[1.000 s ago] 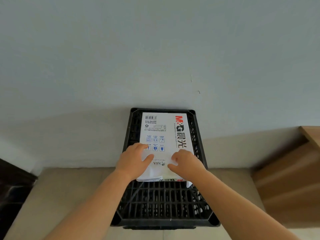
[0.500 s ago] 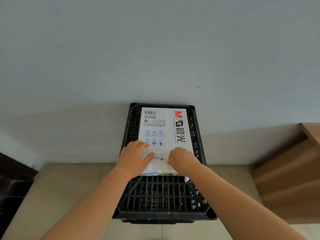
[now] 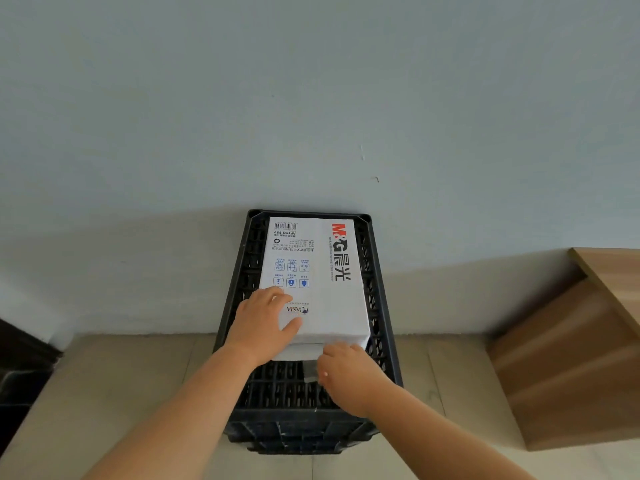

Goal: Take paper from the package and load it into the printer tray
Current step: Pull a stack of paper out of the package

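A white ream package of paper (image 3: 322,271) with red and black print lies flat on an upturned black plastic crate (image 3: 379,306), reaching to the wall. My left hand (image 3: 259,323) rests flat on the package's near left corner, fingers spread on top. My right hand (image 3: 346,374) is at the package's near end, fingers pinched on a small pale strip of wrapper or tape (image 3: 310,371) that hangs over the crate grid. The near end flap (image 3: 304,351) shows white below the top face. No printer is in view.
The crate stands against a pale blue-grey wall (image 3: 311,98) on beige floor tiles (image 3: 121,375). A wooden cabinet or stair block (image 3: 571,358) is at the right. Something dark (image 3: 20,368) sits at the far left edge.
My right hand has left the top of the package and dropped to its near end, now pinching a strip there. My left hand has stayed on the near left corner.
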Action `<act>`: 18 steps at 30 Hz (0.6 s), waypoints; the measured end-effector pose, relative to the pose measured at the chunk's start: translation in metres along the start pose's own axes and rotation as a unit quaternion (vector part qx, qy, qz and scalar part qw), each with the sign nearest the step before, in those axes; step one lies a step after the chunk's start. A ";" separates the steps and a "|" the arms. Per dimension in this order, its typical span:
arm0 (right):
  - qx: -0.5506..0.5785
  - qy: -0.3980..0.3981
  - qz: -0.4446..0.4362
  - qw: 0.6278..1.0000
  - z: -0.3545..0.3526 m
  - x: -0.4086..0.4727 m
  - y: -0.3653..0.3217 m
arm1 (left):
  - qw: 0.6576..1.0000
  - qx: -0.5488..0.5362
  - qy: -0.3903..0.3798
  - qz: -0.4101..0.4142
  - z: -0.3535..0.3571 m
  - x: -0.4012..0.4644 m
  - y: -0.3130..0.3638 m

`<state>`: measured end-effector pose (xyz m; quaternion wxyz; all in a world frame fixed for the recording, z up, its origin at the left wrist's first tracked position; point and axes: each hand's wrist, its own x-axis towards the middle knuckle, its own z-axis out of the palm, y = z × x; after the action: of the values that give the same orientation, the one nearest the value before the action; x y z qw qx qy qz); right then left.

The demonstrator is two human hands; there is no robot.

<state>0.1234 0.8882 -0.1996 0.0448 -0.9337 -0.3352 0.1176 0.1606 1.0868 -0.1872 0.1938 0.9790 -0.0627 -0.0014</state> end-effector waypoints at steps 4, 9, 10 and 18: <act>-0.003 0.040 0.000 0.999 0.017 -0.008 -0.001 | 0.998 0.057 -0.021 0.014 0.016 -0.009 0.003; 0.047 0.065 -0.013 0.997 0.008 -0.016 0.006 | 0.994 0.107 -0.026 0.001 0.032 -0.017 0.002; 0.091 0.086 -0.004 0.992 0.003 -0.017 0.010 | 0.994 0.107 -0.026 -0.011 0.033 -0.018 0.002; 0.132 0.160 0.184 0.961 -0.011 -0.016 0.055 | 0.992 0.109 -0.042 -0.043 0.039 -0.020 -0.004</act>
<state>0.1479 0.8355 -0.1945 0.1978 -0.9718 -0.1273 0.0161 0.1404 1.0777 -0.2250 0.0828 0.9952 -0.0285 -0.0438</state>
